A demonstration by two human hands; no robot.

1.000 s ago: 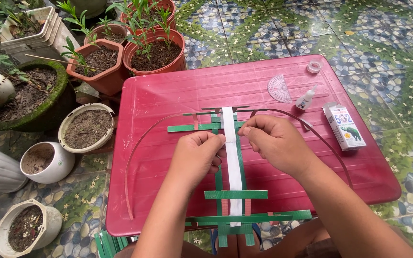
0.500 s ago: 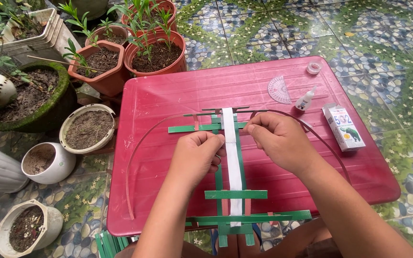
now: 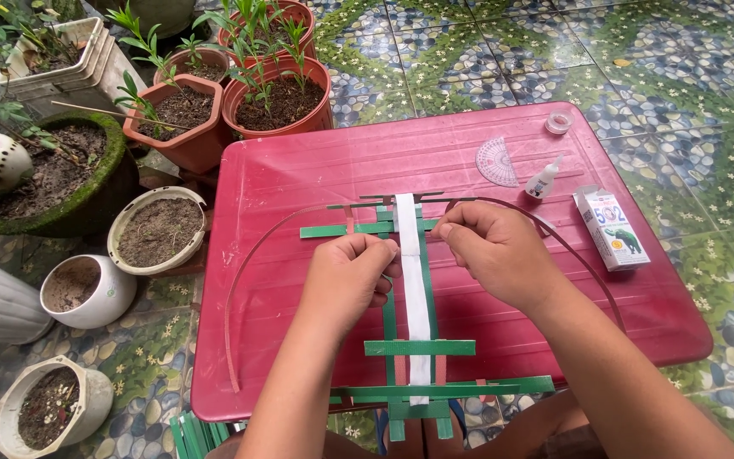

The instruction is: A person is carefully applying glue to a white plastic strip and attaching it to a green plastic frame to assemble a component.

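Bare red table [image 3: 316,170] leftward; glue bottle [image 3: 542,179], box [image 3: 612,228] rightward.

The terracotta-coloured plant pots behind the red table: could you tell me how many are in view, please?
3: a squarish pot at the table's far left corner, a round pot beside it, and a third pot behind, partly hidden by leaves.

place: probably a home patio | cues: patterned floor tiles [image 3: 690,51]; potted plants [image 3: 278,93]; red plastic table [image 3: 316,170]

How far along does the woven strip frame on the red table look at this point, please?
Done: green crosspieces already lie across the long strips near the person, with the white strip down the middle. In hand: left hand and right hand pinch at the upper green crosspiece. Left: the thin curved strip lies loose; the glue bottle stands aside.
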